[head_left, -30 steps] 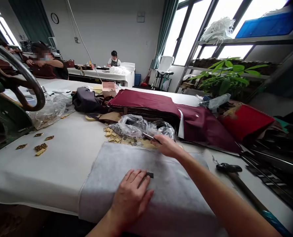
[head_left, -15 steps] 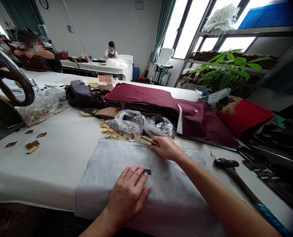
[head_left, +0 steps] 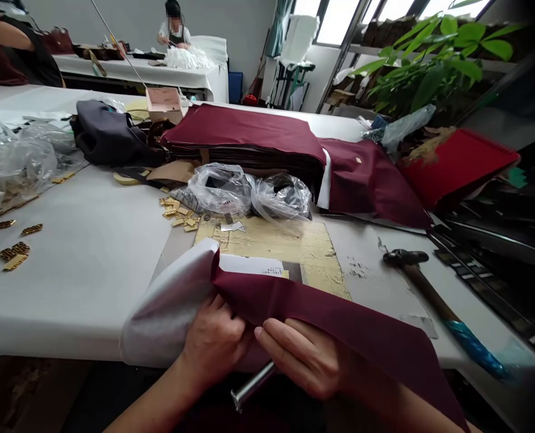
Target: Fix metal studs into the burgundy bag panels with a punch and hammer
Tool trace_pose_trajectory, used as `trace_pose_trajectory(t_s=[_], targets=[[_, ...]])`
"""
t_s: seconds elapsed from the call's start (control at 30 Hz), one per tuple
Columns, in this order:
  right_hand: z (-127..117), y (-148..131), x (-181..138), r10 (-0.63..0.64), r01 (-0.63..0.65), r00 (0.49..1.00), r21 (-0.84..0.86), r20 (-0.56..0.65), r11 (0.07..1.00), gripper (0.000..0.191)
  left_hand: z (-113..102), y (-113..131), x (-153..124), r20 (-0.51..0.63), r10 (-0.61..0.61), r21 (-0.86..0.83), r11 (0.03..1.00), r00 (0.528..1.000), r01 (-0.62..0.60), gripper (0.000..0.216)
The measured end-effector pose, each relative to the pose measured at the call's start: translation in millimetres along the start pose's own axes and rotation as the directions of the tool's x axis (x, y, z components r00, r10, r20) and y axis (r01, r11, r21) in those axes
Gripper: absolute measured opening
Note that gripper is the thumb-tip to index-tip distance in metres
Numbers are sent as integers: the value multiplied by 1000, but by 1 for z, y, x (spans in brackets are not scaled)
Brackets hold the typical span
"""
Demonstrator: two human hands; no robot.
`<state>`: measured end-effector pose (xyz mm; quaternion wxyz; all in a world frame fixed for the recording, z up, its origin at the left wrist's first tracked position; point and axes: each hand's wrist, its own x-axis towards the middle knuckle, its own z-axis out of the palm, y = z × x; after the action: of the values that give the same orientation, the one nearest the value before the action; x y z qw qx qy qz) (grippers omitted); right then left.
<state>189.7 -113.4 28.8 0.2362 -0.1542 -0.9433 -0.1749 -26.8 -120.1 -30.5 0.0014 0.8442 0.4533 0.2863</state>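
A maroon fabric panel point(head_left: 321, 310) with a pale grey-white backing is lifted and folded over at the table's front edge. My left hand point(head_left: 216, 334) is closed, its fingers pressed around the panel on the backing side. Beside it my right hand point(head_left: 301, 355) is at the panel too, fingers bent, with a shiny metal rod point(head_left: 255, 385) held in it. The rod's notched end points down to the left. My right fingertips are partly hidden behind the fabric. The small dark piece seen earlier under my left hand is not visible now.
A worn yellowish board point(head_left: 312, 246) with a white paper point(head_left: 252, 264) lies behind the panel. Gold metal pieces point(head_left: 180, 213) and plastic bags point(head_left: 222, 186) sit beyond, before stacked maroon panels point(head_left: 244, 129). To the right lies a hammer point(head_left: 430, 288). A person point(head_left: 175, 30) works at a far table.
The panel, flat with its backing up before, is now picked up and folded to show its maroon side. Both hands have come together near the front edge; the rod has come along in my right hand.
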Motion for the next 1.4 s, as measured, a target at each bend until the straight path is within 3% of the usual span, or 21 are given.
trace_pose_trajectory(t_s=[0.1, 0.17, 0.23, 0.27, 0.3, 0.33, 0.37, 0.43, 0.47, 0.5, 0.53, 0.6, 0.67, 0.77, 0.93, 1.07, 1.1, 1.2, 1.27, 1.4], targets=[[-5, -4, 0, 20, -21, 1000, 39, 11, 999, 19, -1, 0, 0, 1, 8, 23, 1000, 1000, -8, 22], [-4, 2, 1, 81, -90, 995, 154, 59, 984, 23, -1, 1, 2, -7, 7, 10, 1000, 1000, -7, 23], [2, 22, 2, 250, -262, 965, 291, 80, 920, 28, 0, 1, 5, -9, 15, -7, 1000, 1000, -15, 21], [8, 38, 3, 394, -395, 916, 341, 78, 853, 27, 0, 1, 6, -11, 23, -11, 1000, 1000, -23, 22], [13, 57, 3, 562, -539, 825, 385, 61, 749, 24, 0, 1, 7, -15, 31, -10, 999, 999, -32, 27], [19, 79, 3, 733, -670, 680, 435, 34, 601, 20, 1, 1, 7, -21, 38, -4, 999, 999, -38, 31], [23, 101, 2, 866, -752, 501, 504, 15, 426, 20, 1, 1, 7, -33, 42, 4, 999, 999, -42, 33], [27, 136, 0, 988, -714, 142, 697, 57, 62, 34, 1, 2, 7, -53, 33, 17, 999, 998, -33, 32], [26, 146, -1, 994, -622, 19, 780, 111, -76, 41, 2, 2, 7, -58, 29, 21, 999, 998, -27, 32], [25, 149, -2, 980, -515, -54, 835, 192, -192, 45, 2, 2, 7, -61, 24, 21, 999, 998, -23, 31], [23, 144, -3, 956, -419, -77, 861, 283, -288, 46, 2, 3, 7, -63, 23, 20, 1000, 998, -21, 31], [21, 120, -4, 882, -294, -17, 841, 472, -455, 45, 2, 2, 7, -62, 20, 14, 1000, 998, -20, 30], [22, 86, -2, 780, -259, 99, 773, 618, -580, 44, 2, 2, 7, -58, 17, 8, 1000, 998, -17, 31], [29, 45, 6, 677, -272, 229, 714, 699, -645, 41, 2, 1, 6, -38, 20, 10, 1000, 999, -19, 32], [36, 30, 19, 672, -100, 237, 706, 702, -702, 35, 0, 1, 7, 3, 31, 34, 999, 1000, -31, 33], [35, 29, 21, 610, -130, 325, 673, 723, -728, 39, -2, 1, 7, 27, 40, 43, 998, 999, -41, 34], [36, 29, 22, 626, -131, 309, 684, 716, -717, 38, -2, 0, 7, 30, 42, 41, 998, 999, -43, 33], [38, 31, 22, 702, -84, 201, 726, 684, -683, 40, -2, -1, 6, 31, 42, 36, 998, 999, -43, 33], [39, 33, 22, 695, -72, 183, 715, 695, -696, 41, -1, -1, 6, 21, 44, 31, 999, 999, -44, 34], [37, 34, 16, 611, -176, 333, 684, 719, -708, 45, 0, -1, 7, -10, 49, 20, 999, 999, -48, 35]])
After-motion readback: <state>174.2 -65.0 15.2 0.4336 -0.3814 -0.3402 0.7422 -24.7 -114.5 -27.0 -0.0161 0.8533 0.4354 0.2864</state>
